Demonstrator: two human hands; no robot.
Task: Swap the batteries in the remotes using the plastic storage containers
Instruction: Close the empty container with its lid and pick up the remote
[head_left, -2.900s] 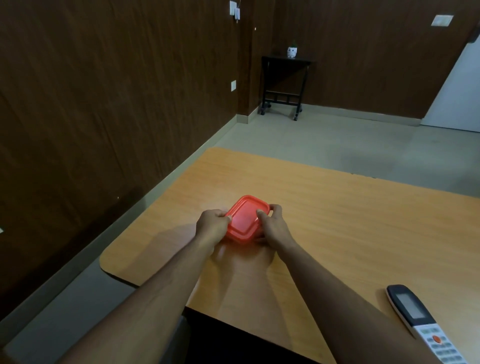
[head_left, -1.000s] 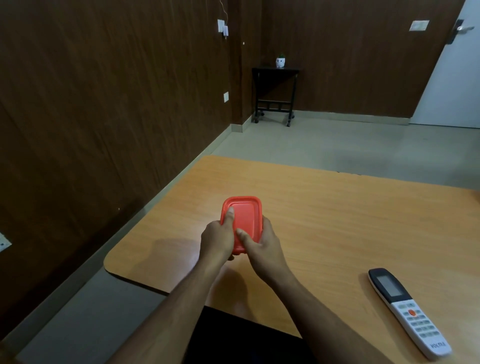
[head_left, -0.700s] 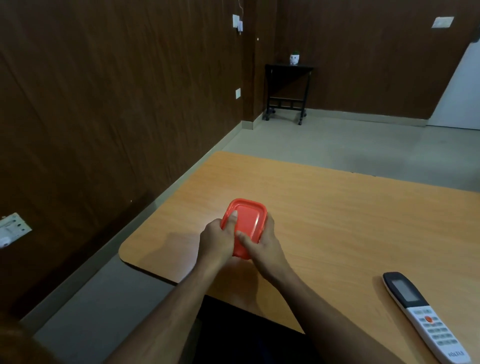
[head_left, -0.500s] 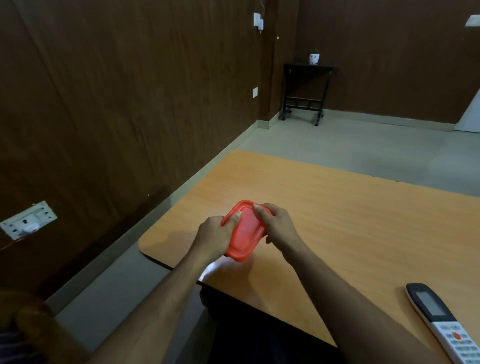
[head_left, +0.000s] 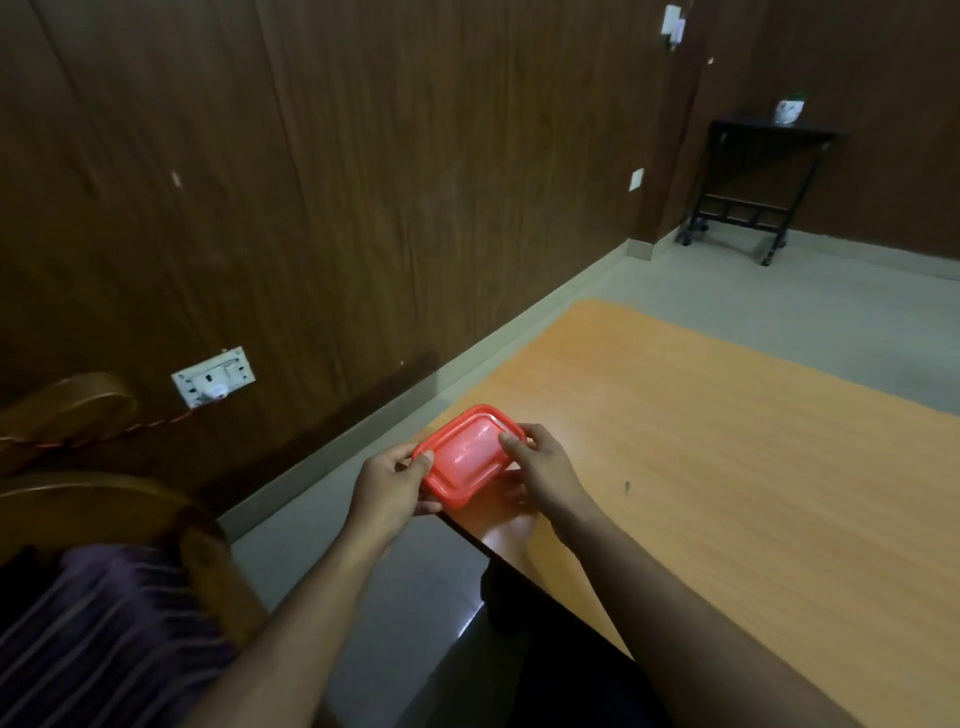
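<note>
Dark wood panelling (head_left: 322, 171) ran along the left of the grip, with a white socket plate (head_left: 213, 376) low on it and a reddish cord trailing off from the plug. Grey floor (head_left: 810, 291) lay beyond. Past the grip and to its right stretched an orange wooden table (head_left: 727, 467), bare apart from a small dark speck (head_left: 627, 487) just right of the right wrist.

Box (head_left: 469, 454): red plastic, rounded rectangle, lid on, tilted so its top faced the camera. It was held over the table's near-left corner, apparently off the surface, though contact underneath could not be confirmed.

Left hand (head_left: 390, 491) was clamped on the box's near-left corner, thumb on the lid rim, fingers curled below. Right hand (head_left: 540, 475) gripped the right edge, thumb pressed on top of the lid, fingers wrapped under. Both forearms came in from the bottom of the frame.

Left of the grip and closer in: a curved wooden chair back (head_left: 72, 410) and striped purple cloth (head_left: 104, 644). Far behind the grip, in the corner, stood a black side table (head_left: 769, 135) with a small white pot (head_left: 789, 110) on top.
</note>
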